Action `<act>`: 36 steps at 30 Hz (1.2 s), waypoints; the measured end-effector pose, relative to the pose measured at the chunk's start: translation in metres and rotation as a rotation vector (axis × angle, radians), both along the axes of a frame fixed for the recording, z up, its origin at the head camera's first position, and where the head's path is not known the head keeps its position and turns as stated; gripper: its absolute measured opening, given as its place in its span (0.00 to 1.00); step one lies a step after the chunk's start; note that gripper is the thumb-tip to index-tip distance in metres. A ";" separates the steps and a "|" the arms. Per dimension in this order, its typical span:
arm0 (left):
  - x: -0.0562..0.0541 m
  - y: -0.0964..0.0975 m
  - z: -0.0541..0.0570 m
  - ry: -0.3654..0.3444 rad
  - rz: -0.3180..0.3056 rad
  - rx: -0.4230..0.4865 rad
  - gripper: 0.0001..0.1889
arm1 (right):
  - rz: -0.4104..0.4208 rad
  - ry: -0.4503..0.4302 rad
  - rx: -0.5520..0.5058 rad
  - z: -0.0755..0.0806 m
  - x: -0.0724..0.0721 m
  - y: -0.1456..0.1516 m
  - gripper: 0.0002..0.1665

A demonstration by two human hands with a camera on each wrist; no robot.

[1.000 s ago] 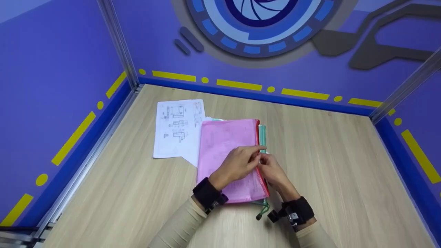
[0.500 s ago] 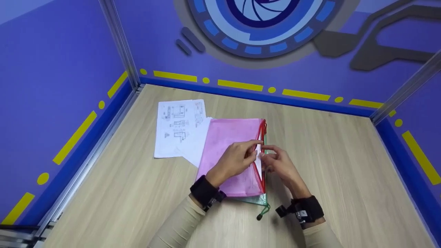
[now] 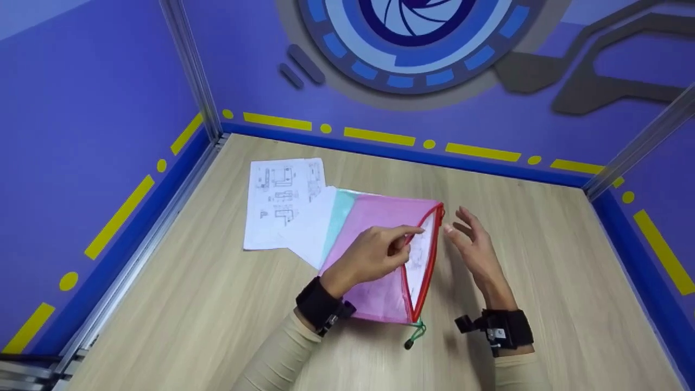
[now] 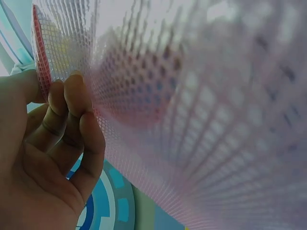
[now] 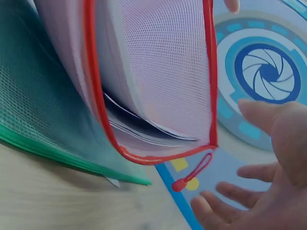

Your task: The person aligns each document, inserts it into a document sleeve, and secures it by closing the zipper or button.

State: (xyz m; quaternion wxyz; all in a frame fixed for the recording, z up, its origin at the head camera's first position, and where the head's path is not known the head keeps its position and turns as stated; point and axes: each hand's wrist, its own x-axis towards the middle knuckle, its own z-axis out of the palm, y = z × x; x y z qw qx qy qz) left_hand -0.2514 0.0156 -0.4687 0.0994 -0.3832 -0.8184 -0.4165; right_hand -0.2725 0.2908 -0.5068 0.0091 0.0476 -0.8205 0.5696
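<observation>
A pink mesh zipper pouch [image 3: 380, 217] with red zipper edges gapes on its right side. White papers [image 3: 418, 266] show inside the opening. My left hand [image 3: 369, 255] pinches the upper red edge between thumb and fingers and lifts it; the left wrist view shows the mesh stretched from the fingertips. Just right of the pouch, my right hand [image 3: 480, 252] has its fingers spread and holds nothing. From the pouch's corner hangs a red zipper pull [image 5: 180, 184] in the right wrist view. Underneath lies a green mesh pouch [image 3: 337, 209], mostly covered.
Left of the pouches, white sheets [image 3: 279, 239] with printed technical drawings lie partly under the green pouch. A green cord pull [image 3: 417, 334] sticks out at the near edge. Purple panels [image 3: 304, 103] enclose the wooden table [image 3: 532, 260] at the back and sides.
The pink pouch's zipper side has widened from closed to a broad gap, its edge shifting right. My right hand has let go and moved right; my left hand keeps its pinch.
</observation>
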 end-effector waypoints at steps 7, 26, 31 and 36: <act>0.009 0.007 -0.001 -0.028 -0.045 -0.053 0.21 | 0.029 -0.031 -0.022 -0.010 -0.004 0.006 0.47; 0.013 0.014 -0.003 -0.062 -0.082 -0.172 0.21 | -0.081 -0.314 -0.244 -0.012 -0.007 0.015 0.13; 0.014 0.016 -0.006 -0.120 -0.120 -0.240 0.21 | -0.129 -0.219 -0.245 -0.005 -0.004 0.016 0.06; 0.011 0.016 -0.010 -0.152 -0.118 -0.256 0.23 | -0.193 -0.133 -0.232 0.001 0.000 0.017 0.04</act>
